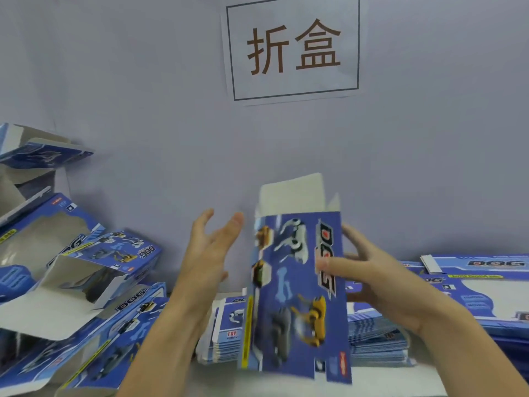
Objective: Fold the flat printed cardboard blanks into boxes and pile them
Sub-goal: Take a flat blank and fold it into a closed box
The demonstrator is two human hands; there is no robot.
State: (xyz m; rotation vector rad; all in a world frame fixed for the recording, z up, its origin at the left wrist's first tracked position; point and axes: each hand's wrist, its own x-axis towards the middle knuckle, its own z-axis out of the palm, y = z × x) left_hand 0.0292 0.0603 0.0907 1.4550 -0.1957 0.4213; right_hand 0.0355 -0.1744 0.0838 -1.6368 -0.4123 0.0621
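The upright blue printed cardboard box (297,293) (white top flap raised) is gripped by the right hand (375,285) at three o'clock, while the left hand (211,253), fingers spread, hovers apart at nine o'clock.

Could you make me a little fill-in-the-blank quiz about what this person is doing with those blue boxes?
1. The upright box is gripped by the ____ hand.
2. The left hand is ____, apart from the box.
3. The top flap of the box stands ____.
4. The folded boxes are piled on the person's ____ side.

Missing words: right; open; open; left
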